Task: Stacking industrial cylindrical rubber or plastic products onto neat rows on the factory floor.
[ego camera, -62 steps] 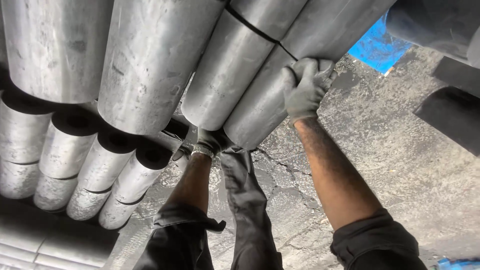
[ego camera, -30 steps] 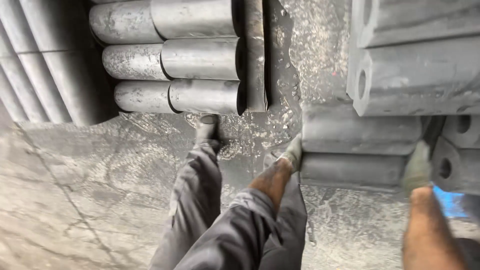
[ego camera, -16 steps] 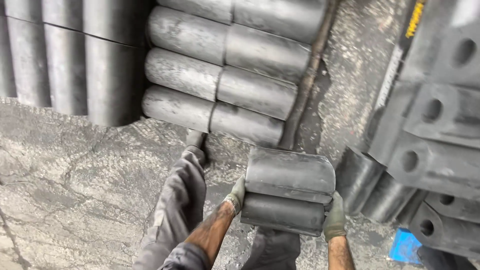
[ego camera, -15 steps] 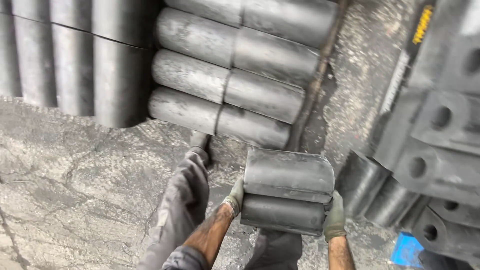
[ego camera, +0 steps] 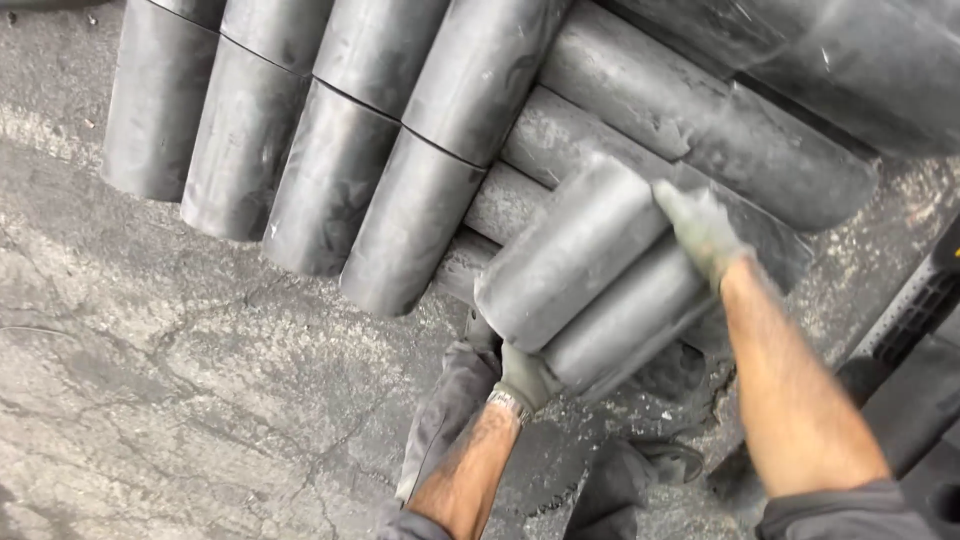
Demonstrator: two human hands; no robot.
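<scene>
Head view: at frame centre, gloved left hand (ego camera: 522, 378) and right hand (ego camera: 703, 228) each grip the double grey cylinder block (ego camera: 590, 272).

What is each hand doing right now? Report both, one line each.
Left hand: gloved, closed under the near end of the two dark cylinders, holding them.
Right hand: gloved, fingers wrapped over the far end of the same cylinders, holding them.

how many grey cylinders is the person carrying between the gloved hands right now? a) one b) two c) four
b, two cylinders lie stacked side by side, with the left hand at their near end and the right hand at the far end.
</scene>
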